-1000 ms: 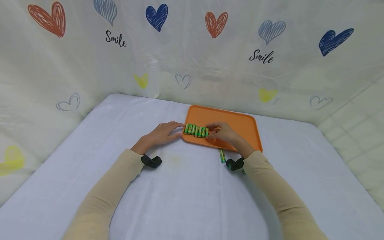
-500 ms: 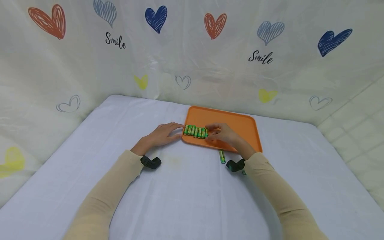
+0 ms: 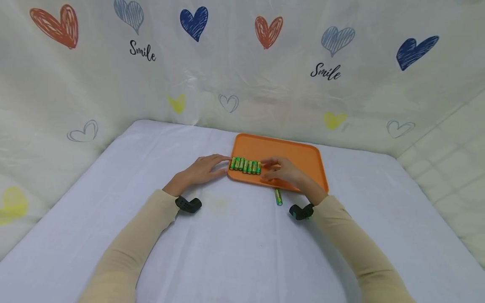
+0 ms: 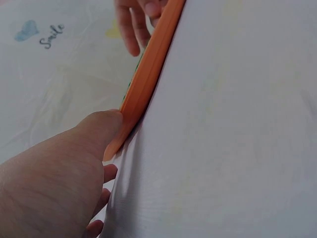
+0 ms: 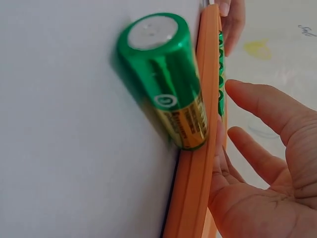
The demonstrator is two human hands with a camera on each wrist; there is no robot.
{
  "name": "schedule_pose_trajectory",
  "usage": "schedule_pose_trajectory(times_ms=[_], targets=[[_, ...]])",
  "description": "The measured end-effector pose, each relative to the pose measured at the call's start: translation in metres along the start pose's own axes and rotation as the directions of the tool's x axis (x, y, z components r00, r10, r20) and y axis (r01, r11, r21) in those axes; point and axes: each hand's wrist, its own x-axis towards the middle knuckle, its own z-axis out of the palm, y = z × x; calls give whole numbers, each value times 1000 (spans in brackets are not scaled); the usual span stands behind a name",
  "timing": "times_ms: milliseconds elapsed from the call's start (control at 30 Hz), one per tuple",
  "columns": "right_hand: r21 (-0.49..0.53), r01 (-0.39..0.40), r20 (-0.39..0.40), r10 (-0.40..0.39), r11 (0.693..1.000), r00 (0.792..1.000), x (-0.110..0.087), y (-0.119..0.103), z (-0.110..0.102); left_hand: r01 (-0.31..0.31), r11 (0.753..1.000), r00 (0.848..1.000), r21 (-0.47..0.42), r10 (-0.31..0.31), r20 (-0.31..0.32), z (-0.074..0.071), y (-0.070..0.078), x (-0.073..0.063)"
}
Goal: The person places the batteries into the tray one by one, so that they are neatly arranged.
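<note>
A row of several green-and-gold batteries (image 3: 245, 166) lies side by side on the left of the orange tray (image 3: 280, 147). My left hand (image 3: 204, 170) touches the tray's left edge with thumb and forefinger extended; in the left wrist view, its thumb (image 4: 101, 126) rests against the rim. Just right of the row, my right hand (image 3: 284, 171) hovers over the tray, fingers loosely bent and spread, nothing seen between them. The right wrist view shows a gap between its fingertips and the batteries. One loose battery (image 3: 278, 197) lies on the cloth by the tray's front edge.
Another green object (image 3: 308, 218) is mostly hidden beneath the black band (image 3: 301, 211) at my right wrist. White cloth (image 3: 227, 252) covers the table. Behind it hangs a pale curtain (image 3: 242, 75) printed with hearts.
My right hand has drawn slightly right, off the end of the row, uncovering the last battery. The left hand stays at the tray's edge. The head view has shifted a little.
</note>
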Motion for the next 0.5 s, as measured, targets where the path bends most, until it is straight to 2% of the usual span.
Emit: schedule_pose_trajectory(times_ms=[267, 500], targets=[[-3, 11, 20, -11, 1000, 1000, -14, 4, -4, -3, 1000, 1000, -8, 3, 5, -2, 3, 0], [-82, 56, 11, -55, 995, 998, -26, 6, -6, -7, 1000, 1000, -5, 7, -5, 0, 1, 0]])
